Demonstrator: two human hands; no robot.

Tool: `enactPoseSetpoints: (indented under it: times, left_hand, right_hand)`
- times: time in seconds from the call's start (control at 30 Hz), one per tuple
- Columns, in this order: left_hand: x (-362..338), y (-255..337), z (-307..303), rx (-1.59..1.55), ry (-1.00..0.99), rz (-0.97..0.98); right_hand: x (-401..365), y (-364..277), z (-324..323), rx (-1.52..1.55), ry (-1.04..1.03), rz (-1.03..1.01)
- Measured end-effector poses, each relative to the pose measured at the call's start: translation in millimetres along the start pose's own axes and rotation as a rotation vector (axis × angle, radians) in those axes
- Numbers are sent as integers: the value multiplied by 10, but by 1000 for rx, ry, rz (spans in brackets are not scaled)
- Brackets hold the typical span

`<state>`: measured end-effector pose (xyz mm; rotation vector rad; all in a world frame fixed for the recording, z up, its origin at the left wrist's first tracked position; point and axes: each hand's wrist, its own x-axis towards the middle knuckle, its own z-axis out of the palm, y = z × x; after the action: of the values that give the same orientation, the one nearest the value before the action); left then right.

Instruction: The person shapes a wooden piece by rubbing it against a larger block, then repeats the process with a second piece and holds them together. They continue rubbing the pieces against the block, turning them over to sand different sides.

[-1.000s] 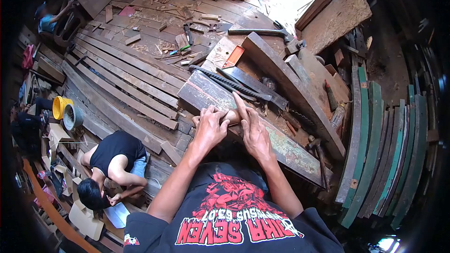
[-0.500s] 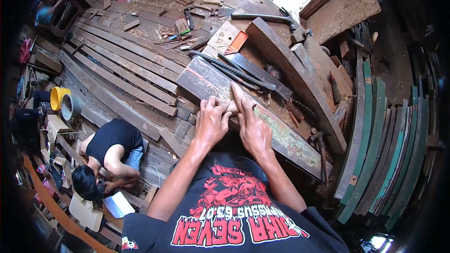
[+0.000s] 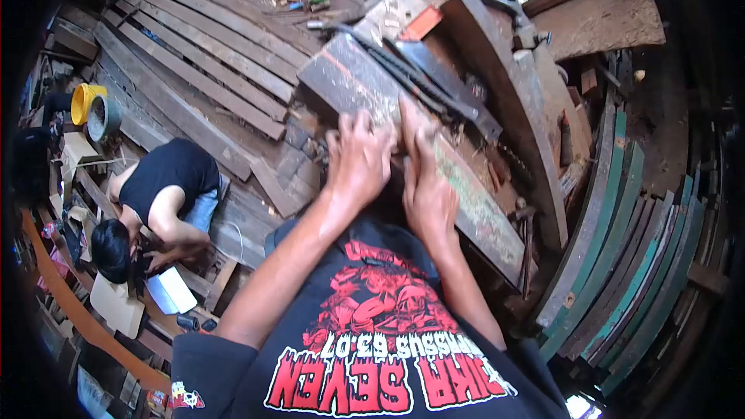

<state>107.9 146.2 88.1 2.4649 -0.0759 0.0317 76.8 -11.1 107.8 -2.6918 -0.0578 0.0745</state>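
A small tapered piece of brown wood (image 3: 408, 114) lies at my hands, its narrow tip showing beyond my right fingers. My right hand (image 3: 431, 188) grips it from the right, index finger stretched along it. Curled against its left side, my left hand (image 3: 359, 157) rests over the worn plank (image 3: 337, 77); its fingertips are partly hidden and blurred. The plank runs diagonally under both hands, with flaking green paint on its lower right part. Just past my fingers lie a dark curved saw blade (image 3: 400, 62) and a wide dark metal blade (image 3: 450, 85).
An orange-red object (image 3: 421, 24) sits beyond the blades. A thick upright board (image 3: 512, 101) stands to the right, near a hammer (image 3: 524, 217) and stacked green-edged planks (image 3: 605, 264). At left, another person (image 3: 167, 194) bends over near a yellow bucket (image 3: 87, 101).
The view has shifted, so the plank and tools sit higher and farther right. My left hand has turned more over the wood. The other person remains bent over.
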Motion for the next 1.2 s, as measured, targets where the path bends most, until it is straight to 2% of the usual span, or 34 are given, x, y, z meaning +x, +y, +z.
enactPoseSetpoints:
  times: [0.07,0.1,0.17,0.23,0.37,0.4,0.47,0.57,0.63,0.73,0.83,0.9,0.97,1.07,1.17,1.2]
  left_hand:
    - [13,25,-47,-19,-70,-36]
    - [2,23,-36,-15,-75,-47]
    - [-30,-14,-8,-48,-10,-33]
    - [-31,2,-12,-45,3,-21]
    - [-24,-44,35,30,2,33]
    - [-19,-52,10,47,-3,61]
    - [-13,-17,-2,20,-10,29]
    - [-71,-88,104,26,19,51]
    - [-24,-82,71,25,43,78]
    - [-28,-76,63,50,32,93]
    - [-46,-125,76,38,45,102]
    - [-16,-160,120,4,59,118]
    - [-23,-157,66,-41,58,111]
    - [-21,-142,76,-72,44,58]
    - [-26,-178,118,-99,95,94]
    - [-24,-170,102,-112,84,82]
  right_hand:
    - [161,-56,49,-61,-50,62]
    - [144,-108,2,-92,-40,30]
    - [-50,-91,-76,-95,-96,39]
    - [-224,41,-108,14,-43,-40]
    - [185,-64,9,-222,-85,28]
    - [131,-70,-80,-244,-109,-11]
    - [-104,-29,-156,-84,-21,-107]
    - [-46,151,16,-180,-52,-91]
    - [267,-36,-52,-240,-59,-106]
    - [42,-72,-174,-181,-64,-124]
    - [-45,-62,-45,-124,-116,-8]
    - [337,-161,51,-151,-51,-61]
    - [295,-131,43,-217,-75,-63]
    - [-115,68,-83,-22,-79,-92]
    - [180,12,60,-219,-93,-51]
    - [281,8,73,-212,-69,-102]
